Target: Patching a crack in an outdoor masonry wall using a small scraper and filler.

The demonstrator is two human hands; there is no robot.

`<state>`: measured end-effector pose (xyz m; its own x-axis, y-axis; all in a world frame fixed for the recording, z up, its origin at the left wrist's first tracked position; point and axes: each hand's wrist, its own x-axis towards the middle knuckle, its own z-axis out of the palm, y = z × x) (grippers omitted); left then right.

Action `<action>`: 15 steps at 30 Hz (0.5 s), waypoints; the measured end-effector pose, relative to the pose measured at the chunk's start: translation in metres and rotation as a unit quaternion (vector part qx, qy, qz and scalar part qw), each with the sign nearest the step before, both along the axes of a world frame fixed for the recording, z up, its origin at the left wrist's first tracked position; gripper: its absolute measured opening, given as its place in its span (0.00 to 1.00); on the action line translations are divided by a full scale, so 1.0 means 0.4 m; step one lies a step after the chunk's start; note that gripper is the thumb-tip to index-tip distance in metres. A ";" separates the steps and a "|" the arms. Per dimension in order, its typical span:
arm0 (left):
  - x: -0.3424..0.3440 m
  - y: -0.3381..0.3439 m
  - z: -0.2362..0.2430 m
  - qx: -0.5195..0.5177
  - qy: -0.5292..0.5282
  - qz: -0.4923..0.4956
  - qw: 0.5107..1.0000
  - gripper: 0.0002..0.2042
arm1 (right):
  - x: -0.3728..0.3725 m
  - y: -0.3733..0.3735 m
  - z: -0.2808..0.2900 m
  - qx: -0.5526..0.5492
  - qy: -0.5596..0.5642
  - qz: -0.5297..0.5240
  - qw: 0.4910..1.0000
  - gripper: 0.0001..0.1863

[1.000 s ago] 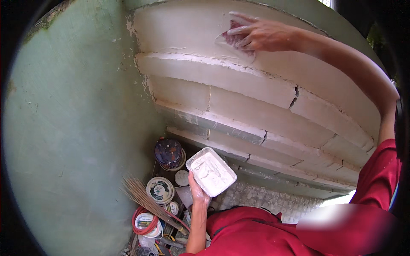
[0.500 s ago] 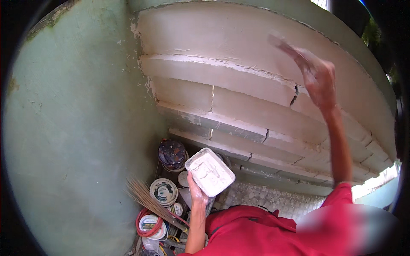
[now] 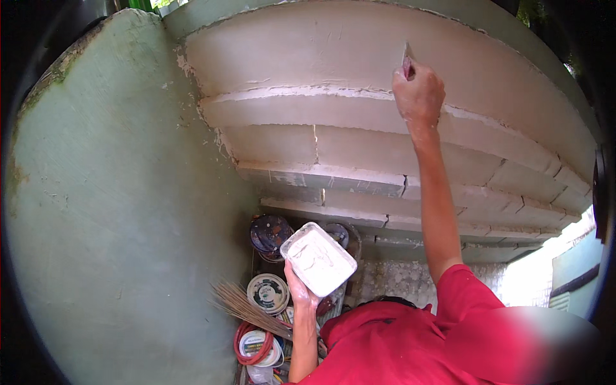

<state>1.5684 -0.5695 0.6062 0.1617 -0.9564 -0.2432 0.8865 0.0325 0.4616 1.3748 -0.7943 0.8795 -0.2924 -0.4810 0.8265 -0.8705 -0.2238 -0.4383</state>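
Note:
My left hand (image 3: 300, 289) grips the near left side of a white rectangular tub (image 3: 352, 262), tilted toward me. Smooth white paste (image 3: 317, 256) covers its inside, with ridges across the surface. Up at the curved plastered wall (image 3: 269, 51), my right hand (image 3: 420, 96) is closed round a putty knife (image 3: 405, 56). Its narrow blade points upward, seen almost edge-on; whether it touches the wall I cannot tell. Pale smears mark both hands. Beneath the right hand a rough white band (image 3: 308, 92) runs along the ledge.
Stepped ledges with cracks (image 3: 405, 185) lie below the curved wall. A green wall (image 3: 115, 192) rises on the left. Low down stand a paint-spattered bucket (image 3: 269, 234), a lidded tub (image 3: 268, 293), a stick broom (image 3: 247, 308) and a coiled red hose (image 3: 240, 346). Speckled flooring (image 3: 398, 279) shows beyond.
My right hand has moved left with the putty knife, whose blade now points up instead of up-left. The left hand still holds the tub. The view has shifted a little.

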 end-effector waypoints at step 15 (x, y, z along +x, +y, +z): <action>0.020 0.032 -0.012 -0.022 -0.030 0.019 0.999 0.27 | 0.307 -0.105 -0.019 0.005 0.009 0.152 0.988 0.12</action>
